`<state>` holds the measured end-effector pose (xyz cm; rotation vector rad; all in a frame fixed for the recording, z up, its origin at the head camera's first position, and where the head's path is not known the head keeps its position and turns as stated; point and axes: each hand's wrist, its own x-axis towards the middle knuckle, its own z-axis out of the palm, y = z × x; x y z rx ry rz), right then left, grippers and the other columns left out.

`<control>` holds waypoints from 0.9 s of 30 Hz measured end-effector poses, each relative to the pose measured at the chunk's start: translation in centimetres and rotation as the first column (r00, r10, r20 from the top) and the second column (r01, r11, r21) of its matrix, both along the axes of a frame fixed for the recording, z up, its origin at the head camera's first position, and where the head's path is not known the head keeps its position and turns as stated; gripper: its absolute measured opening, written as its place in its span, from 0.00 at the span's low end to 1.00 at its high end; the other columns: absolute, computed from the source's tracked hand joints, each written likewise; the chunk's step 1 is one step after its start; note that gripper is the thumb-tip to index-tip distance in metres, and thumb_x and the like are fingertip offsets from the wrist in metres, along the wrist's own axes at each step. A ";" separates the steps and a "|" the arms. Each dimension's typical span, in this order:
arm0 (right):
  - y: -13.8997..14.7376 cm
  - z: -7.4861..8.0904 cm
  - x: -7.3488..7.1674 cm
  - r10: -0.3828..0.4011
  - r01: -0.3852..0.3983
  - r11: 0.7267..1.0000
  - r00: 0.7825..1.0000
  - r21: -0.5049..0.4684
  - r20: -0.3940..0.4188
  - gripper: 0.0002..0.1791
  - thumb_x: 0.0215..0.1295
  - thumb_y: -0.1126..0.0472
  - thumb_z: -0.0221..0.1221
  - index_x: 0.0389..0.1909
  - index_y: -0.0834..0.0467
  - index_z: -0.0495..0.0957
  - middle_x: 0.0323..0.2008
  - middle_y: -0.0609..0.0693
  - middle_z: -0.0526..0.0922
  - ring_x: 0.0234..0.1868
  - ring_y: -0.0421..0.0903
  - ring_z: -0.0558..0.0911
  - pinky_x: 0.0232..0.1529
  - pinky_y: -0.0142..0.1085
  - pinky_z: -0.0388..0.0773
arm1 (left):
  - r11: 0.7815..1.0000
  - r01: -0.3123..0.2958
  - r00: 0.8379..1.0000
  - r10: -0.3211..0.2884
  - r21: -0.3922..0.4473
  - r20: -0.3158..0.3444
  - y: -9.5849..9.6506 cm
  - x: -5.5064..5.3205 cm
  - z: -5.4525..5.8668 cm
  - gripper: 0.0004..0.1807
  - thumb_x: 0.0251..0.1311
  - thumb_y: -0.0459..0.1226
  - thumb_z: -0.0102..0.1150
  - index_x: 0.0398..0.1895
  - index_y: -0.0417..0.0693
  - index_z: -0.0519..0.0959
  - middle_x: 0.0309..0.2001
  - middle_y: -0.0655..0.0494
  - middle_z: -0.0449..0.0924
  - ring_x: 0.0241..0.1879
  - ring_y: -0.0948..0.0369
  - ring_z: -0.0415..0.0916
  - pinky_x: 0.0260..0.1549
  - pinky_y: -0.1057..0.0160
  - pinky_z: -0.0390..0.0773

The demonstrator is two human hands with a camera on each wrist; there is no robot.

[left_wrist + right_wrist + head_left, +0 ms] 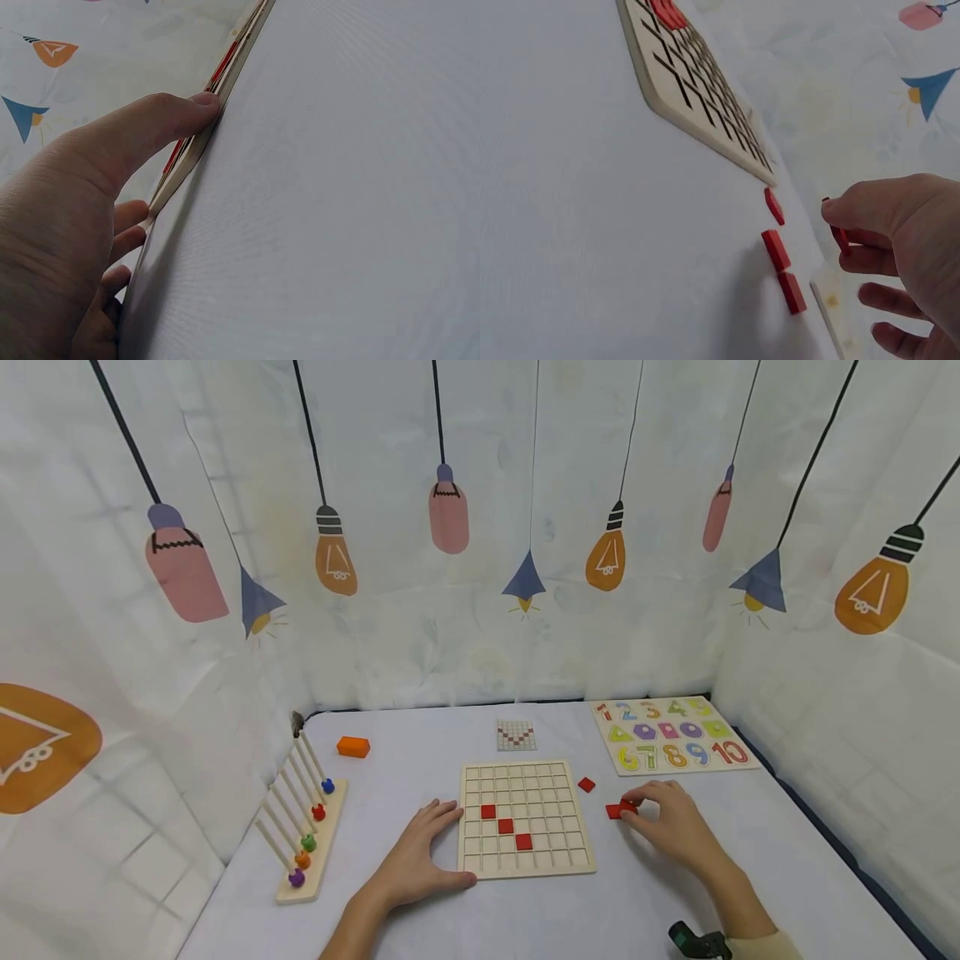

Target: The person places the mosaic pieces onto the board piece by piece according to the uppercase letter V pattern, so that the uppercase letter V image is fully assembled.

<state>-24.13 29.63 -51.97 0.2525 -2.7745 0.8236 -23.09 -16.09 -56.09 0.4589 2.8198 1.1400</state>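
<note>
A light wooden grid board (551,818) lies on the table, with three red square tiles in a diagonal, among them the middle tile (506,826). My left hand (420,852) rests against the board's left side, fingertips near its left edge and thumb (176,118) on the near corner's edge. To the right of the board, my right hand (667,818) pinches a red tile (840,238) between thumb and fingers, just above the table. Loose red tiles lie below and beside it, one (587,784) nearer the board and others (776,251) close to the hand.
Behind the board lies a small pattern card (516,735). A wooden number-and-shape puzzle (675,735) is at the back right. On the left stand a peg rack (311,852) with coloured beads and an orange block (353,747). White patterned cloth walls (480,635) enclose the table.
</note>
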 end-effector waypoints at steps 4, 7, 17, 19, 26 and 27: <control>-1.4 0.2 -1.1 0.031 -0.031 0.999 1.000 -0.023 0.001 0.10 0.68 0.55 0.77 0.48 0.44 0.92 0.46 0.40 0.90 0.55 0.49 0.80 0.58 0.51 0.82 | 1.000 0.002 1.000 -0.002 -0.005 0.001 0.0 0.0 0.0 0.61 0.43 0.71 0.83 0.83 0.64 0.73 0.86 0.64 0.65 0.91 0.47 0.49 0.84 0.27 0.56; -2.7 0.3 -1.8 0.059 -0.059 0.998 0.998 -0.037 0.001 0.09 0.68 0.55 0.77 0.47 0.44 0.92 0.45 0.39 0.89 0.54 0.49 0.80 0.55 0.47 0.82 | 1.000 0.003 1.000 -0.003 -0.006 0.001 -0.1 0.0 0.0 0.61 0.43 0.71 0.83 0.83 0.64 0.72 0.86 0.64 0.65 0.91 0.47 0.49 0.84 0.27 0.56; -7.5 0.3 -3.5 0.137 -0.138 0.989 0.990 -0.055 -0.017 0.10 0.67 0.55 0.77 0.48 0.44 0.93 0.41 0.37 0.87 0.51 0.48 0.80 0.53 0.45 0.78 | 1.000 -0.001 1.000 0.001 -0.007 0.008 0.0 0.0 0.0 0.61 0.43 0.71 0.83 0.83 0.64 0.72 0.86 0.64 0.65 0.91 0.46 0.49 0.84 0.26 0.57; -8.4 0.3 -3.8 0.155 -0.156 0.986 0.988 -0.058 -0.007 0.11 0.67 0.55 0.78 0.48 0.45 0.93 0.41 0.37 0.87 0.51 0.49 0.80 0.52 0.44 0.78 | 1.000 -0.004 1.000 0.004 -0.008 0.012 0.0 0.0 0.1 0.61 0.43 0.71 0.83 0.83 0.65 0.72 0.86 0.65 0.65 0.91 0.47 0.49 0.84 0.27 0.56; -11.2 -0.3 -5.1 0.196 -0.195 0.979 0.980 -0.051 0.018 0.10 0.68 0.53 0.77 0.49 0.44 0.93 0.43 0.35 0.87 0.54 0.44 0.78 0.57 0.47 0.79 | 1.000 -0.003 1.000 0.003 -0.012 0.012 0.1 0.0 0.1 0.61 0.43 0.72 0.83 0.84 0.66 0.72 0.86 0.65 0.65 0.91 0.47 0.49 0.84 0.27 0.56; -11.6 -0.3 -5.3 0.203 -0.202 0.978 0.979 -0.058 0.019 0.10 0.68 0.53 0.77 0.48 0.44 0.93 0.43 0.35 0.87 0.54 0.43 0.78 0.57 0.47 0.79 | 1.000 -0.004 1.000 0.004 -0.011 0.012 0.0 0.0 0.1 0.61 0.43 0.71 0.83 0.84 0.66 0.72 0.86 0.65 0.65 0.91 0.47 0.49 0.84 0.27 0.56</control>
